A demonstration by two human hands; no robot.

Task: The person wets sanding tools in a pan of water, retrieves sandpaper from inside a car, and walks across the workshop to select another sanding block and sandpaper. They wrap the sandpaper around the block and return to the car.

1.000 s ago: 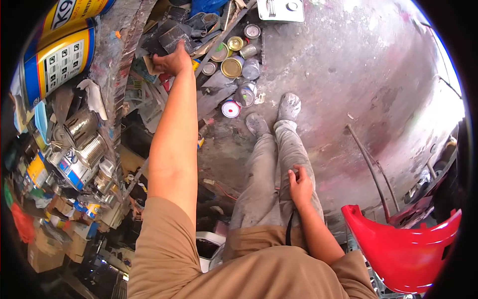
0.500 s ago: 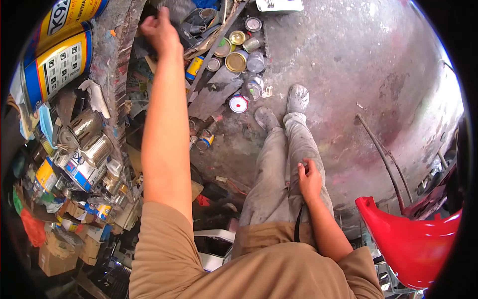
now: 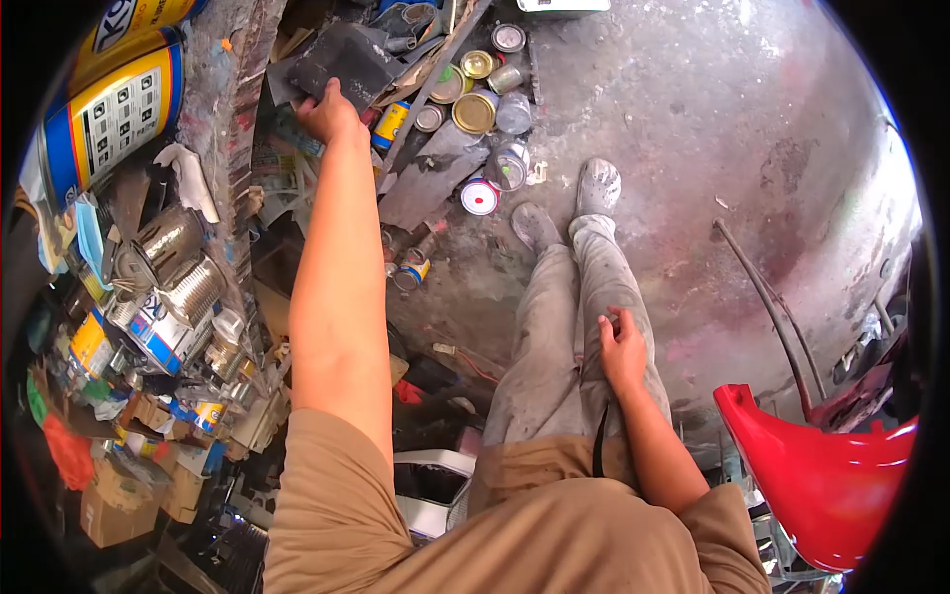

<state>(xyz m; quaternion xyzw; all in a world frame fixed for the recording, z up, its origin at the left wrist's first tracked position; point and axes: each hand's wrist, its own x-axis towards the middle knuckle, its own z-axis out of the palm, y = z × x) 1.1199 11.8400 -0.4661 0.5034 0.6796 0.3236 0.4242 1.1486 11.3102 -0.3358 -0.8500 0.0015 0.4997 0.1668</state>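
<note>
My left hand (image 3: 332, 116) is stretched out at the upper left, its fingers closed on the lower edge of a dark grey sheet (image 3: 346, 64). The sheet lies over a pile of scraps, and its far side meets other dark pieces. Just right of this hand is a small yellow and blue can (image 3: 391, 125). My right hand (image 3: 621, 348) rests by my thigh with loosely curled fingers apart and nothing in them.
Several paint cans (image 3: 475, 111) stand on the floor (image 3: 693, 129) beside a wooden strip. Large yellow and blue cans (image 3: 119, 119) are at the left, above a heap of used tins. A red glossy panel (image 3: 821, 475) and a thin metal stand (image 3: 762, 287) are at the right.
My left hand went up with a blurred grey piece, then came back down and now grips the dark sheet, which shows more of its face. My right hand has stayed by my thigh.
</note>
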